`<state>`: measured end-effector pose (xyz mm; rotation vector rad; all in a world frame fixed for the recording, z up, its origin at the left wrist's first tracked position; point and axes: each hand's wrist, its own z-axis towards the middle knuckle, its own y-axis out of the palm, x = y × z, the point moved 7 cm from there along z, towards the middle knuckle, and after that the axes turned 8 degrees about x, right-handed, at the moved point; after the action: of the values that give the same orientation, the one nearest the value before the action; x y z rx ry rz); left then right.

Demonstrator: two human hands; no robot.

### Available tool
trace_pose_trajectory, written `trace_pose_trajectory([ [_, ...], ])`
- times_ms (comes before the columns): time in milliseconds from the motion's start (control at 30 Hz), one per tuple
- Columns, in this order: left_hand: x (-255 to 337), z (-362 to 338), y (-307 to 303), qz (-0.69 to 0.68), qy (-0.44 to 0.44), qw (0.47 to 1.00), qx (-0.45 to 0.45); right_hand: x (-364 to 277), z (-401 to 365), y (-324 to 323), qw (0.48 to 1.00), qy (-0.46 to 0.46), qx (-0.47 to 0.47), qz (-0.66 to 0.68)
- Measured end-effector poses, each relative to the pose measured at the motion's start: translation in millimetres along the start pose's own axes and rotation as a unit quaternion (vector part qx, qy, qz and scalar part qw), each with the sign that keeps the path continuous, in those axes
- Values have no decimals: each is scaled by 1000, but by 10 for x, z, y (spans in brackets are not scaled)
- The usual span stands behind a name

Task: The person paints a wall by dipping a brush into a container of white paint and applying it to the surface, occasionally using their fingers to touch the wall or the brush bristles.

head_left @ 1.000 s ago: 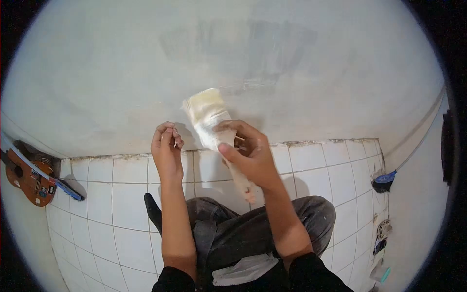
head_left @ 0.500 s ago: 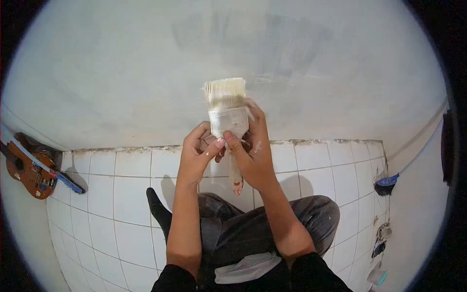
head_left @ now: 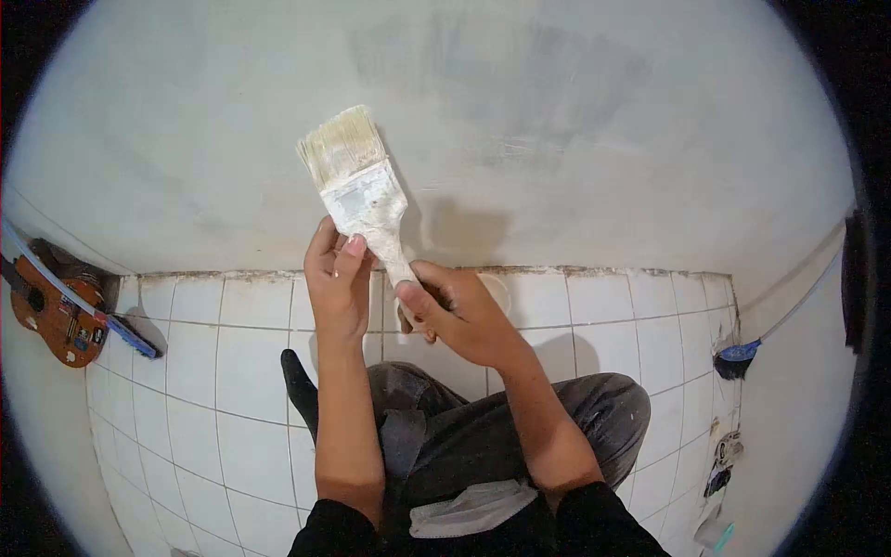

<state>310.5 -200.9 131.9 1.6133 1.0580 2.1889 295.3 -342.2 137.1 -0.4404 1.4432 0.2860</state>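
Note:
A wide paintbrush [head_left: 367, 200] tilts up and to the left in front of the wall. White paint coats its ferrule and handle, and its bristles are cream-coloured. My right hand [head_left: 464, 311] is wrapped round the handle, covering its lower end. On the left, my left hand [head_left: 339, 278] has its thumb against the lower edge of the ferrule, with the fingers partly hidden behind the brush. The grey-white wall [head_left: 557, 186] beyond carries uneven darker patches.
My crossed legs [head_left: 520, 418] rest on the white tiled floor [head_left: 251, 371]. A small guitar [head_left: 60, 320] and a blue brush [head_left: 130, 336] lean at the left. A blue broom [head_left: 738, 353] stands by the right wall. Some whitish cloth [head_left: 473, 509] lies in my lap.
The paintbrush has moved left and tipped leftward. My right hand has slid from the ferrule down to the handle, and my left hand has shifted left with the brush.

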Motion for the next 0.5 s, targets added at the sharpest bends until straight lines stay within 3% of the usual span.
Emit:
trace_pose_trajectory([
  [233, -69, -33, -56, 39, -7, 999, -2, -49, -54, 184, 995, -4, 56, 80],
  [367, -75, -85, 63, 54, -7, 997, -51, -146, -81, 147, 989, 3, 97, 114],
  [500, -83, -73, 106, 76, -18, 995, -58, -72, -50, 125, 985, 17, 88, 148],
])
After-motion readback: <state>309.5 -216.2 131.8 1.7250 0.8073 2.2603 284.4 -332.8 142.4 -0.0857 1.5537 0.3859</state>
